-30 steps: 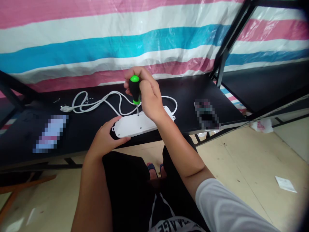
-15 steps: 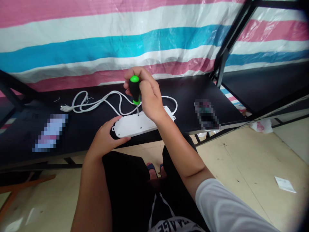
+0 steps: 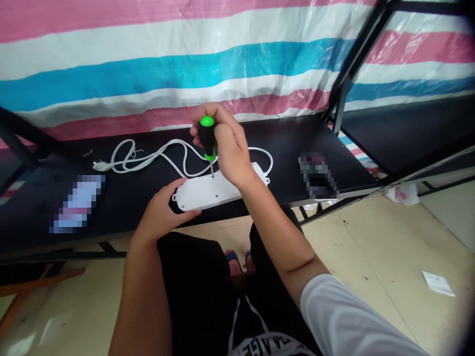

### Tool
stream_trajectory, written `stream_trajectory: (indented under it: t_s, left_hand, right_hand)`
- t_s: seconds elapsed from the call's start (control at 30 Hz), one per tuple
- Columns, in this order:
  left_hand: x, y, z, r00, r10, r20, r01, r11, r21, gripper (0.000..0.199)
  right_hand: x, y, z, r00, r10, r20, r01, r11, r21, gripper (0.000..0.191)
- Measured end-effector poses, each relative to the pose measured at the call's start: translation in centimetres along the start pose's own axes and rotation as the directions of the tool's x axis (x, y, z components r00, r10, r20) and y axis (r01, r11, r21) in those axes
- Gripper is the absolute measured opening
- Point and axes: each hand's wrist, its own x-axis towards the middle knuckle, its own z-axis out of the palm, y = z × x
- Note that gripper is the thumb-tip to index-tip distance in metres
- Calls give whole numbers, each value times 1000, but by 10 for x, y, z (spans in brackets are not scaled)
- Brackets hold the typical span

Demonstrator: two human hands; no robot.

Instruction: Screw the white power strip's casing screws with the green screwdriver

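A white power strip (image 3: 208,192) lies on the black table with its screw-holed face up. My left hand (image 3: 161,210) grips its left end, fingers behind and thumb along the front edge. My right hand (image 3: 226,143) is closed around a black and green screwdriver (image 3: 207,136), held upright. The screwdriver's tip meets the strip near its back edge. A white cable (image 3: 170,148) runs from the strip's right end, loops behind it and ends in a plug (image 3: 101,166) at the left.
On the black table (image 3: 285,143) lie a blurred-out, phone-like object (image 3: 79,202) at the left and another (image 3: 318,176) at the right. Striped sheeting (image 3: 185,64) hangs behind. Dark metal posts (image 3: 339,101) stand at both sides. My legs are below the front edge.
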Motion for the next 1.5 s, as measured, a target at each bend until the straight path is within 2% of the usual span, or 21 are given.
stream_trajectory:
  t_s: [0.27, 0.4, 0.5, 0.57, 0.6, 0.67, 0.73, 0.8, 0.93, 1.03, 1.1, 1.23, 1.37, 1.5]
  left_hand:
    - [0, 3, 0, 1000, 1, -2, -1, 1000, -6, 101]
    - [0, 2, 0, 1000, 0, 1, 0, 1000, -8, 101]
    - [0, 2, 0, 1000, 1, -3, -1, 1000, -2, 101]
    - [1, 2, 0, 1000, 2, -3, -2, 1000, -1, 101]
    - [1, 2, 0, 1000, 0, -3, 0, 1000, -1, 101]
    - [1, 2, 0, 1000, -6, -3, 6, 1000, 1, 101]
    - [1, 1, 0, 1000, -8, -5, 8, 1000, 2, 102]
    - [0, 1, 0, 1000, -8, -4, 8, 1000, 3, 102]
    - [0, 1, 0, 1000, 0, -2, 0, 1000, 2, 101]
    - [1, 1, 0, 1000, 2, -4, -2, 1000, 9, 101]
    - [1, 1, 0, 1000, 0, -3, 0, 1000, 7, 101]
    - [0, 1, 0, 1000, 2, -3, -2, 1000, 7, 101]
    - [0, 2, -1, 1000, -11, 3, 11, 1000, 10, 102]
    - [0, 3, -1, 1000, -23, 5, 23, 1000, 8, 103]
  right_hand:
    - [-1, -1, 2, 1000, 5, -3, -5, 1000, 20, 20]
    - [2, 8, -2, 999, -32, 11, 31, 995, 94, 18]
    - [9, 22, -8, 993, -53, 109, 26, 971, 237, 19]
    - [12, 28, -8, 977, -93, 192, 32, 953, 300, 29]
    - [12, 28, -7, 979, -85, 186, 30, 959, 282, 35]
    - [10, 25, -1, 999, -28, 35, 21, 984, 179, 44]
    - [7, 20, 6, 995, 26, -92, -14, 992, 127, 54]
    - [6, 17, 10, 991, 79, -104, -65, 989, 133, 57]
    - [13, 22, 7, 990, 138, 8, -137, 972, 189, 57]
    - [18, 29, 3, 991, 92, 94, -112, 962, 248, 52]
    - [18, 31, 5, 993, 42, 109, -71, 957, 281, 46]
    - [17, 29, 15, 999, 2, 51, -21, 928, 372, 41]
    - [22, 35, 21, 998, -57, 3, 53, 945, 322, 51]
    - [30, 51, 18, 988, -109, 106, 69, 943, 325, 42]
